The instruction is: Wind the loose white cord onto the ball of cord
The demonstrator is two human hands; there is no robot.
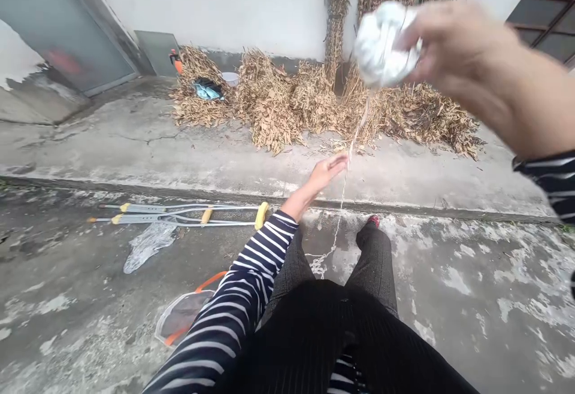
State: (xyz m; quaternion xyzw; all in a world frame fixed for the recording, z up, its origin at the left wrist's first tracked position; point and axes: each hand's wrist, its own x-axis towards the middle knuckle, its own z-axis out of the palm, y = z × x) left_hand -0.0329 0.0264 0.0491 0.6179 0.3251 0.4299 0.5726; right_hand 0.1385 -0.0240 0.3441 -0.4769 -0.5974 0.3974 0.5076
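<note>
A white ball (381, 47) is held in the air by the fingers of the right hand (453, 41), which are bent around its side. From it the string (344, 193) is hung down to the ground (476, 298), where some of it is loosely gathered. The left hand (327, 172) is placed at the string; whether it is gripped there cannot be told. Crutches (148, 219) are laid at the left.

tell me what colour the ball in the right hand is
White; the ball shows best, though blurred, in the head view, the only one.
</note>
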